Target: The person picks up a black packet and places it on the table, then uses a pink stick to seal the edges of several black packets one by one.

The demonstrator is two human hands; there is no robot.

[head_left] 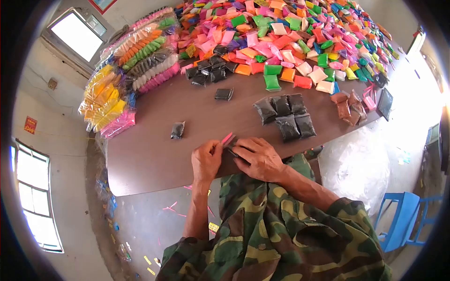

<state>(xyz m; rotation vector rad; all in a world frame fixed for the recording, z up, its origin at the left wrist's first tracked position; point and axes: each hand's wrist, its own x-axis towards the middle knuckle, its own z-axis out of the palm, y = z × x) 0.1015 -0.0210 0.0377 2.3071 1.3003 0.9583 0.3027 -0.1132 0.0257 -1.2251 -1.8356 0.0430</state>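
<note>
Over the smooth brown tabletop (150,164), the left hand (206,160) pinches a thin pink strip (227,137); the right hand (258,159) grips a small black plastic packet (232,144). A red paper sign (30,124) on the pale wall (70,196) is illegible.

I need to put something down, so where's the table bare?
Bare: front-left corner of the table, between the bagged stacks and left hand; also just left of the black packet cluster. Crowded: the far side, under the colourful heap.

On the table (150,164), bundles (143,61) lie left of heaped packets (279,29), a chair (apparently) (402,220) off right.
</note>
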